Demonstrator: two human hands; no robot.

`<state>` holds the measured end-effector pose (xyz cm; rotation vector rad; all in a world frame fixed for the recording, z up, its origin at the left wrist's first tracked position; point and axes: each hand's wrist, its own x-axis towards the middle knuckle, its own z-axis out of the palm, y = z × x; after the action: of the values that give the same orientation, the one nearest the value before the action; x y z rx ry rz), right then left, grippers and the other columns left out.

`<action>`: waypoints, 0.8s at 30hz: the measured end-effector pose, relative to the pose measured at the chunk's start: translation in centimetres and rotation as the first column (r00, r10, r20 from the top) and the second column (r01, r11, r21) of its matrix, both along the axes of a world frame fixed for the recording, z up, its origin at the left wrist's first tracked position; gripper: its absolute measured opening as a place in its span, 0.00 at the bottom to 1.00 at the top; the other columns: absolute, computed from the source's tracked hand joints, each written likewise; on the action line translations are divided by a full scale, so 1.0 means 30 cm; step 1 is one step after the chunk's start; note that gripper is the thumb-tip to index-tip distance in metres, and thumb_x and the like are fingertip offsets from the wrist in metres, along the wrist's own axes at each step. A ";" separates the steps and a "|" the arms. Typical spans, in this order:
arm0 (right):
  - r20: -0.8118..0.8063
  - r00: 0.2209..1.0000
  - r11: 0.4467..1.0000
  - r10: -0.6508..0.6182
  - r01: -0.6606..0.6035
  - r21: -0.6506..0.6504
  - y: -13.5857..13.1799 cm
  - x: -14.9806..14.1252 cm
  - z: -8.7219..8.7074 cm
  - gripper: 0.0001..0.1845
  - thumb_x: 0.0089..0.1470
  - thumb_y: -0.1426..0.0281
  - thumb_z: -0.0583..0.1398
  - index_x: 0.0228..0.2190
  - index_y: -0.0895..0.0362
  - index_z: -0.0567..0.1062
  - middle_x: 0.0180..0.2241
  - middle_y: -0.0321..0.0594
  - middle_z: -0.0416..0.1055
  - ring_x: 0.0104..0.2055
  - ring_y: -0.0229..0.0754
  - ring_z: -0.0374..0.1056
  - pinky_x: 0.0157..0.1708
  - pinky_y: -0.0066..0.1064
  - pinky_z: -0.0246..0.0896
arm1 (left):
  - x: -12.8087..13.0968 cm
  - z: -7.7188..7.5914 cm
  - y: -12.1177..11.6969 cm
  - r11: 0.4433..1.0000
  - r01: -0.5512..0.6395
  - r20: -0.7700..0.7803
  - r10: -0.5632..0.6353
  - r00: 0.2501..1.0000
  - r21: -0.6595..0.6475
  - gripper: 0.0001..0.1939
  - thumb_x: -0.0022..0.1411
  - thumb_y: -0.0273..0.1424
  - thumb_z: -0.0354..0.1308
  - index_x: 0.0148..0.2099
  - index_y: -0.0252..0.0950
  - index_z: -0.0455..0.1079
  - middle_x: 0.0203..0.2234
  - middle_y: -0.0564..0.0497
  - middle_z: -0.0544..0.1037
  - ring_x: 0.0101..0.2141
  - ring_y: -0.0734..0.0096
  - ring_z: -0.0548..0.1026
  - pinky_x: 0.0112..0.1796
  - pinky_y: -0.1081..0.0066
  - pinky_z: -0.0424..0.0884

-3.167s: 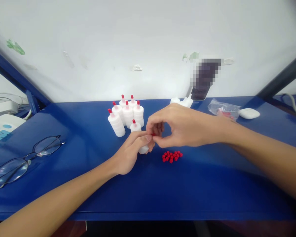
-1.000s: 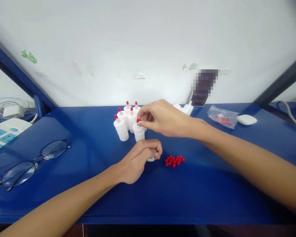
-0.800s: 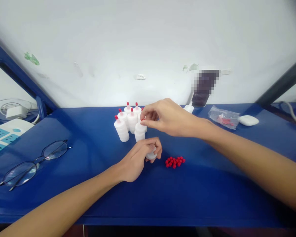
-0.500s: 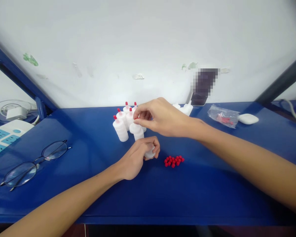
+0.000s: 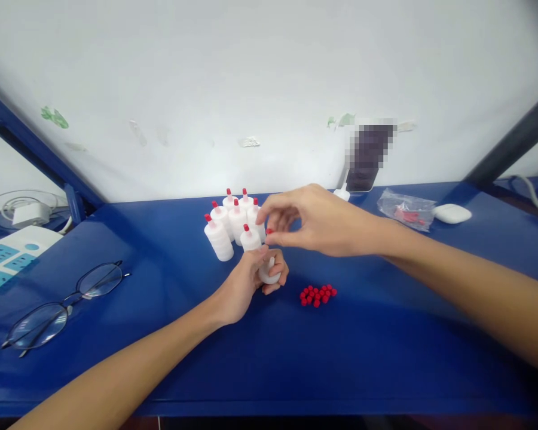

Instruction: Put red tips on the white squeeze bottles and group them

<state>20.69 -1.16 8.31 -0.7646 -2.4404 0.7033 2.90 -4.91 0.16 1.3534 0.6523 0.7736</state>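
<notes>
My left hand (image 5: pixel 246 286) is wrapped round a small white squeeze bottle (image 5: pixel 269 276), whose bare pointed nozzle sticks up between the fingers. Just above it, my right hand (image 5: pixel 311 221) pinches a small red cap (image 5: pixel 269 232) between thumb and fingertip. The cap is apart from the nozzle. A white bottle with a red tip (image 5: pixel 250 240) stands right behind my left hand, which covers its lower part. Several more red-capped bottles (image 5: pixel 219 239) stand upright in a group beyond it. To the right of my left hand lies a loose cluster of red caps (image 5: pixel 317 295).
Eyeglasses (image 5: pixel 67 304) and a power strip (image 5: pixel 13 257) lie at the left. At the back right are a propped phone (image 5: pixel 363 179), a white bottle partly hidden (image 5: pixel 342 194), a plastic bag with red pieces (image 5: pixel 406 210) and a white oval case (image 5: pixel 452 214).
My right hand has moved right and slightly down, away from the front standing bottle, whose red cap now shows. The bottle in my left hand has tilted, bringing its nozzle into view.
</notes>
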 end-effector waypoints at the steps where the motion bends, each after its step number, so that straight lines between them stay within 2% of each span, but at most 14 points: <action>1: 0.005 1.000 0.999 0.019 -0.019 -0.044 -0.006 0.014 0.002 0.08 0.55 0.70 0.63 0.38 0.59 0.77 0.34 0.39 0.78 0.34 0.37 0.73 0.35 0.29 0.66 | 0.000 0.002 0.001 1.000 0.003 0.010 -0.003 1.000 0.000 0.20 0.67 0.43 0.39 0.27 0.36 0.54 0.24 0.52 0.65 0.23 0.74 0.56 0.27 0.69 0.53; 3: 0.018 0.998 0.992 0.064 -0.062 -0.106 -0.015 0.034 0.005 0.07 0.55 0.69 0.64 0.35 0.59 0.78 0.33 0.38 0.78 0.33 0.36 0.74 0.36 0.29 0.68 | -0.002 0.003 0.004 1.000 0.013 0.010 -0.013 1.000 0.008 0.21 0.67 0.43 0.40 0.27 0.36 0.54 0.23 0.52 0.65 0.23 0.73 0.56 0.26 0.69 0.53; 6: 0.048 0.991 0.985 0.128 -0.121 -0.123 -0.022 0.042 0.011 0.07 0.56 0.67 0.64 0.34 0.59 0.79 0.33 0.37 0.79 0.34 0.36 0.74 0.37 0.28 0.68 | -0.006 -0.002 0.009 0.998 0.037 0.006 -0.037 0.999 0.042 0.21 0.68 0.43 0.40 0.27 0.36 0.55 0.22 0.52 0.64 0.23 0.73 0.57 0.26 0.70 0.53; 9: 0.119 0.978 0.984 0.170 -0.163 -0.070 -0.026 0.030 0.010 0.06 0.56 0.68 0.64 0.34 0.59 0.80 0.35 0.38 0.78 0.34 0.35 0.72 0.37 0.28 0.66 | -0.015 -0.016 0.013 0.995 0.054 -0.008 -0.053 0.999 0.082 0.20 0.68 0.42 0.42 0.26 0.36 0.55 0.21 0.53 0.61 0.24 0.73 0.57 0.26 0.69 0.52; 13: 0.176 0.970 0.985 0.166 -0.173 0.022 -0.037 0.009 -0.005 0.05 0.55 0.70 0.64 0.30 0.59 0.77 0.32 0.36 0.74 0.32 0.34 0.68 0.34 0.28 0.61 | -0.025 -0.039 0.015 0.994 0.041 -0.051 -0.036 0.998 0.100 0.17 0.65 0.36 0.43 0.25 0.35 0.58 0.21 0.54 0.56 0.24 0.73 0.57 0.28 0.68 0.54; 17: 0.226 0.959 0.980 0.168 -0.187 0.067 -0.057 -0.003 -0.013 0.08 0.57 0.70 0.62 0.26 0.58 0.74 0.30 0.35 0.71 0.31 0.34 0.64 0.32 0.28 0.57 | -0.027 -0.043 0.010 0.989 0.027 -0.059 -0.019 0.998 0.146 0.16 0.63 0.34 0.43 0.24 0.34 0.60 0.20 0.53 0.58 0.24 0.72 0.58 0.29 0.67 0.58; 24: 0.172 0.958 0.966 0.231 -0.247 0.081 -0.072 -0.027 -0.037 0.10 0.57 0.76 0.58 0.24 0.58 0.68 0.26 0.33 0.68 0.29 0.33 0.62 0.32 0.28 0.54 | -0.029 -0.055 0.005 0.981 0.009 -0.015 -0.006 1.000 0.192 0.14 0.57 0.34 0.46 0.21 0.35 0.58 0.18 0.55 0.55 0.21 0.75 0.52 0.24 0.68 0.57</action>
<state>19.88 -3.31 7.21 -0.5080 -2.7245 0.6195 2.05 -4.75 -1.50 1.5377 0.5947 0.8380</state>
